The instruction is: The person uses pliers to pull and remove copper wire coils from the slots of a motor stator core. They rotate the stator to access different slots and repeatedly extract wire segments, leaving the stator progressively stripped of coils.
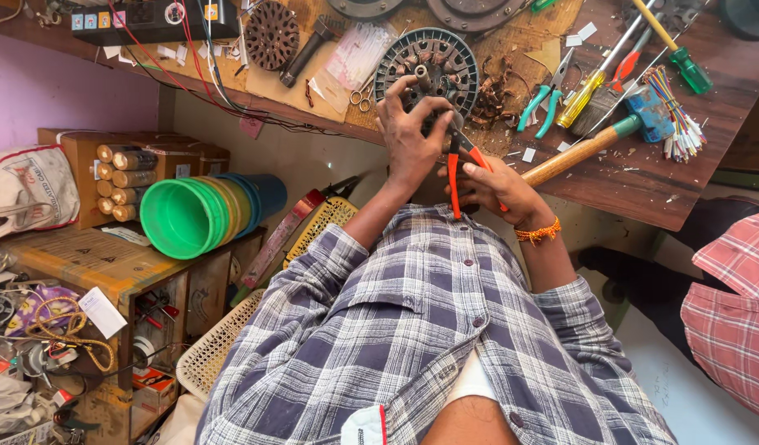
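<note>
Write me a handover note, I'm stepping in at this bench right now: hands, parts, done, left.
Left hand grips the round motor stator on the wooden bench.
Right hand holds orange-handled pliers, nose at the stator's near edge.
Copper wire scraps lie beside the stator; hammer and teal pliers to the right.
Done: some winding pulled out.
Left: windings remain in the slots.

I see a dull grey metal stator [429, 62] with rough copper windings under my left hand [408, 136]. My right hand [495, 185] grips pliers [457, 161] with glossy orange plastic handles and dark matt metal jaws. The table [643, 181] is worn, scratched brown wood. The hammer [593, 144] has a smooth wooden handle. The stacked buckets [198, 214] are shiny plastic.
</note>
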The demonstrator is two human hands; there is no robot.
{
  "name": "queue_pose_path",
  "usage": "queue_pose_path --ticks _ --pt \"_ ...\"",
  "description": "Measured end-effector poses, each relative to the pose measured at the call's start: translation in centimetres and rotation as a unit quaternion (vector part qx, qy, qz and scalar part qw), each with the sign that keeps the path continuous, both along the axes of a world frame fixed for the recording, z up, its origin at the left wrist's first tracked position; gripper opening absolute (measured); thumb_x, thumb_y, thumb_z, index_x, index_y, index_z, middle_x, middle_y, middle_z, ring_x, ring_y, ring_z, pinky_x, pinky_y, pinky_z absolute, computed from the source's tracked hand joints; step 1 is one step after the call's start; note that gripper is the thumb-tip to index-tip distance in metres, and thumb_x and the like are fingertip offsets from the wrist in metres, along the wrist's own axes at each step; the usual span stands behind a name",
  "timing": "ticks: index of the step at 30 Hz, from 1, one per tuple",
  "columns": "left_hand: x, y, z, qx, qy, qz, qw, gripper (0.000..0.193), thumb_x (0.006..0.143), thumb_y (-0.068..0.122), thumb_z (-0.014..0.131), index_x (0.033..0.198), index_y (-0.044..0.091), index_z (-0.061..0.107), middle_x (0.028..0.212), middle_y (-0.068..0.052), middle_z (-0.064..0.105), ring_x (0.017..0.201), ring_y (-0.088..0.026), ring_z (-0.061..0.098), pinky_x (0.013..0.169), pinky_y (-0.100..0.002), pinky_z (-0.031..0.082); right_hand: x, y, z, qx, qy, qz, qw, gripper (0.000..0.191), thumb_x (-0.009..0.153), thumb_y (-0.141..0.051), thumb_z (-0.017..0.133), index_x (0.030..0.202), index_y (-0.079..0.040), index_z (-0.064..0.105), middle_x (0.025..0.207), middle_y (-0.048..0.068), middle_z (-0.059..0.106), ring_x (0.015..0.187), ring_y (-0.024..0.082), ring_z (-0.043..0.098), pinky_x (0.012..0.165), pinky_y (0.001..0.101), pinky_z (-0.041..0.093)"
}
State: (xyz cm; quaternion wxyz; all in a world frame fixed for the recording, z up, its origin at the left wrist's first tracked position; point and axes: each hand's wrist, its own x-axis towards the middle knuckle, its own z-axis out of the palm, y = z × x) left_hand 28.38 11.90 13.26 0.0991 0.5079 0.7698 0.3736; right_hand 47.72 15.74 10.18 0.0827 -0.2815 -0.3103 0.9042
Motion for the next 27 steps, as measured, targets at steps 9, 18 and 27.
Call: queue_pose_path --ticks 9,18,27 --pt "-2.4 -1.0 -3.6 0.089 -0.057 -0.079 0.991 0.017 0.084 0.018 0.088 0.1 0.021 0.082 0.13 0.0 0.05 0.121 -0.021 0.046 0.106 -0.036 0.042 -0.2 -0.8 -1.9 -0.085 0.035 -0.046 0.995 0.046 0.106 -0.041 0.058 0.134 -0.005 0.053 0.115 0.012 0.064 0.096 0.022 0.065 0.085 0.039 0.055" --pt "-2.8 -1.3 -5.7 0.128 -0.077 -0.091 0.985 0.022 0.082 0.014 0.088 0.101 0.021 0.081 0.127 -0.002 0.047 0.124 -0.021 0.048 0.106 -0.034 0.044 -1.3 -2.4 -2.3 -0.166 0.108 -0.073 0.977 0.056 0.109 -0.047 0.043 0.14 -0.001 0.051 0.109 0.009 0.059 0.095 0.022 0.061 0.084 0.0408 0.056" --pt "-2.6 -1.2 -5.8 0.126 -0.033 -0.092 0.987 0.025 0.078 0.014 0.089 0.101 0.021 0.081 0.118 -0.001 0.05 0.118 -0.021 0.049 0.104 -0.035 0.042 -1.9 -3.7 -2.9 -0.177 0.157 -0.106 0.966 0.056 0.112 -0.049 0.039 0.139 -0.001 0.049 0.109 0.009 0.054 0.091 0.02 0.056 0.081 0.0384 0.054"
